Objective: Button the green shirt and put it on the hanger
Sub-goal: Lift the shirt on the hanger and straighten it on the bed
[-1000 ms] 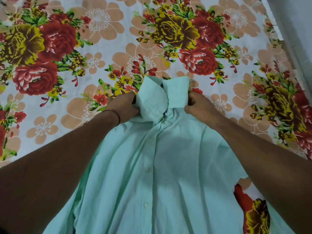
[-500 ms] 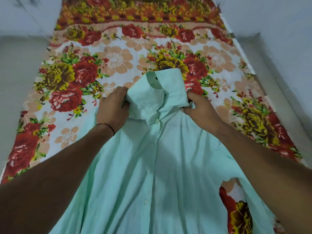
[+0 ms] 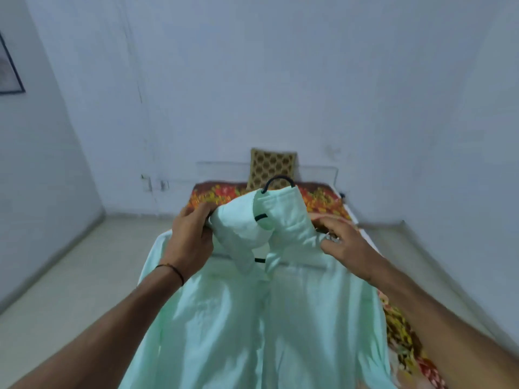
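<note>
— What is taking up most of the view? Is any writing showing?

— A pale wall (image 3: 280, 80) is filling the top half. A dark-framed picture (image 3: 9, 71) is hanging at the far left, too blurred to read. Below, the flowered bedsheet (image 3: 323, 196) is showing around the green shirt (image 3: 252, 318).

— Where is the shirt sitting?

— It is being held up over the bed, its front facing the camera, its placket running closed down the middle. The black hanger (image 3: 261, 217) is sitting inside it, its hook poking up out of the collar.

— And the hands?

— Both arms are reaching forward. The left hand (image 3: 191, 240) is gripping the collar's left side, its fingers curled round the cloth. The right hand (image 3: 345, 242) is hovering at the collar's right side with its fingers spread and nearly straight; whether it is touching the cloth I cannot tell.

— Anything smaller?

— A patterned cushion (image 3: 271, 167) is leaning on the wall behind the hook, and a dark thread (image 3: 174, 269) is circling the left wrist.
</note>
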